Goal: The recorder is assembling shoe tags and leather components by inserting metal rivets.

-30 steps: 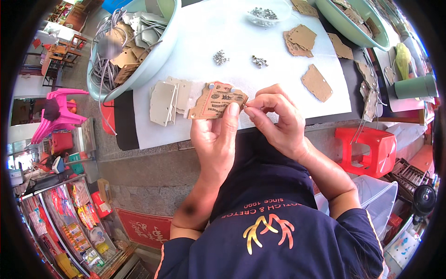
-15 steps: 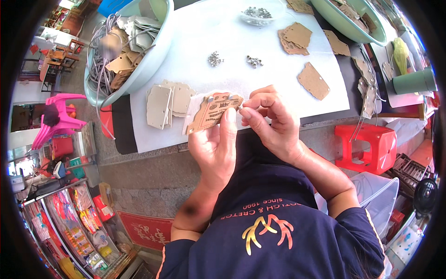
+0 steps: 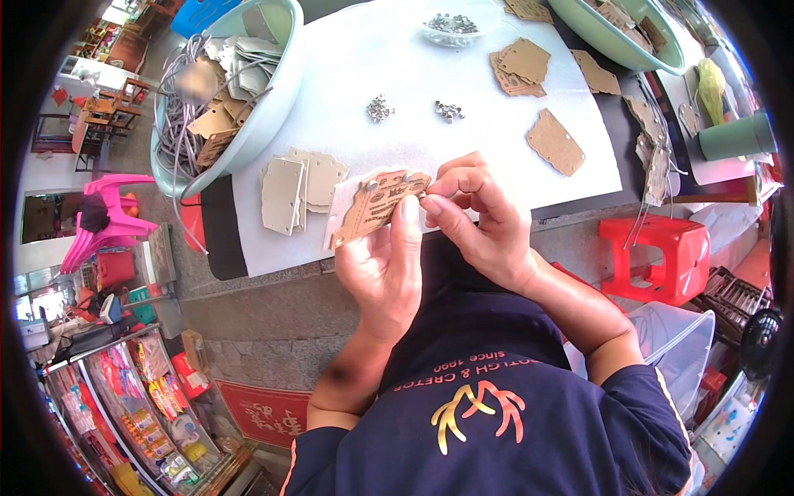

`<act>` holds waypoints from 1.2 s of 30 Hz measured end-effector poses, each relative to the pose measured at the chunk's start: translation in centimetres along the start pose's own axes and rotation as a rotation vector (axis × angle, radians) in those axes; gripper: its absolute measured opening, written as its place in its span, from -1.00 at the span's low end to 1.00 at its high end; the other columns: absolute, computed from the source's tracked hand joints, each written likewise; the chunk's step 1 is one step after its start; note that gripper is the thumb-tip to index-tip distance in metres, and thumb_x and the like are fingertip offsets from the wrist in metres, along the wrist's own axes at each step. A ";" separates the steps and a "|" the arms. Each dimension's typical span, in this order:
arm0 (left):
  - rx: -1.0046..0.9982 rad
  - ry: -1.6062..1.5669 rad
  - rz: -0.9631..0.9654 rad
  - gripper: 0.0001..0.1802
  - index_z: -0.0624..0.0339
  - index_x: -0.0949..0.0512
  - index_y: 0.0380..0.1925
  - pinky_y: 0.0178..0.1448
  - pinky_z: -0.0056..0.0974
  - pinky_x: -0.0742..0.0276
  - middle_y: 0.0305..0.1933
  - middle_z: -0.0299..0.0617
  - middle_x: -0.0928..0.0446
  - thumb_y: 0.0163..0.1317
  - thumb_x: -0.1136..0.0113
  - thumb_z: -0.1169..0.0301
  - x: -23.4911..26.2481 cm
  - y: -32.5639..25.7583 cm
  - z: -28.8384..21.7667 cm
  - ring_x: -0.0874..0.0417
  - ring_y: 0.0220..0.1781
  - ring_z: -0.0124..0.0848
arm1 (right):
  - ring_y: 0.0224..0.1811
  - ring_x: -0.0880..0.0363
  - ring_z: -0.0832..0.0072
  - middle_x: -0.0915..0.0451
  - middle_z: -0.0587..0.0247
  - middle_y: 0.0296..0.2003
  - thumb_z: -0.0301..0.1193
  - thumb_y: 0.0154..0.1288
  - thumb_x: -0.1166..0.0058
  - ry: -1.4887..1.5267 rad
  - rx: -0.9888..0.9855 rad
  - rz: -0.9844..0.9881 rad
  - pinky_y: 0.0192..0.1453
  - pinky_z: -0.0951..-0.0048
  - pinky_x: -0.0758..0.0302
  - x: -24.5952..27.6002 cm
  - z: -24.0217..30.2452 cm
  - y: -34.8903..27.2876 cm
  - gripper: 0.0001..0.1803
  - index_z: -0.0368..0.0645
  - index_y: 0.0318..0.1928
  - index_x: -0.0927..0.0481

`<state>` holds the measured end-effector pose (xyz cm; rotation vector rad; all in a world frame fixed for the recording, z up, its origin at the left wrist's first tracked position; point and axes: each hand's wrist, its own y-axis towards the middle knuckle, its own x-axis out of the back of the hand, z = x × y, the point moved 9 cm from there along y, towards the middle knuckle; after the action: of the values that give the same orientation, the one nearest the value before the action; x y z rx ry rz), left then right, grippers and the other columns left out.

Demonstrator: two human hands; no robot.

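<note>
My left hand [image 3: 382, 269] is closed on a brown printed cardboard tag [image 3: 376, 205] with wavy edges, thumb on top, held tilted above the table's near edge. Grey round metal bits sit along the tag's upper edge. At its right corner, my right hand [image 3: 488, 219] pinches a small shiny metal piece between thumb and forefinger; the fingertips mostly hide it. Beyond the hands lie two small piles of silver metal pieces, the left pile [image 3: 378, 108] and the right pile [image 3: 449, 112]. Pale blank tags [image 3: 283, 194] are stacked left of my left hand.
White sheeting [image 3: 356, 50] covers the table. Brown tags [image 3: 556, 142] lie to the right, a clear bowl of metal pieces [image 3: 452, 25] at the far side. A light-blue basin [image 3: 277, 107] with tags and grey cords stands left, a green basin [image 3: 595, 29] far right, a red stool [image 3: 653, 260] below.
My right fingertips have come closer to the tag's right corner and now meet it. The tag has shifted very slightly; the view has moved a little.
</note>
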<state>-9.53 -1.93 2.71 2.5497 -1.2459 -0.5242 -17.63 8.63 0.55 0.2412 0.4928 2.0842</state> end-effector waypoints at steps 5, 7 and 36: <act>0.028 -0.008 0.072 -0.64 0.41 -0.31 0.14 0.11 -0.34 -0.49 0.03 -0.07 -0.48 0.36 -0.01 0.60 0.0 0.0 0.6 -0.54 0.03 -0.43 | -0.31 -0.56 0.55 -0.53 0.18 -0.26 -0.62 0.19 -0.20 -0.002 0.038 -0.012 -0.40 0.59 -0.57 0.1 0.5 0.2 -0.84 -0.26 -0.23 -0.51; 0.035 -0.073 0.101 -0.63 0.40 -0.30 0.15 0.09 -0.35 -0.49 0.04 -0.07 -0.48 0.36 -0.02 0.60 -0.3 0.0 0.5 -0.54 0.03 -0.43 | -0.31 -0.56 0.54 -0.53 0.18 -0.26 -0.63 0.18 -0.20 0.010 0.023 -0.011 -0.39 0.59 -0.57 0.1 0.4 0.2 -0.83 -0.26 -0.23 -0.51; 0.348 -0.330 -0.070 -0.63 0.30 -0.32 0.18 0.16 -0.23 -0.43 0.01 -0.16 -0.48 0.39 0.04 0.53 0.6 0.8 4.1 -0.51 0.05 -0.42 | -0.32 -0.47 0.55 -0.48 0.20 -0.23 -0.66 0.14 -0.19 -0.368 0.306 0.025 -0.28 0.61 -0.42 -0.2 2.4 1.5 -0.75 -0.26 -0.13 -0.58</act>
<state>-11.51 -3.13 -0.83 2.8889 -1.4715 -0.8374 -17.79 8.31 3.33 0.7968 0.5813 1.9220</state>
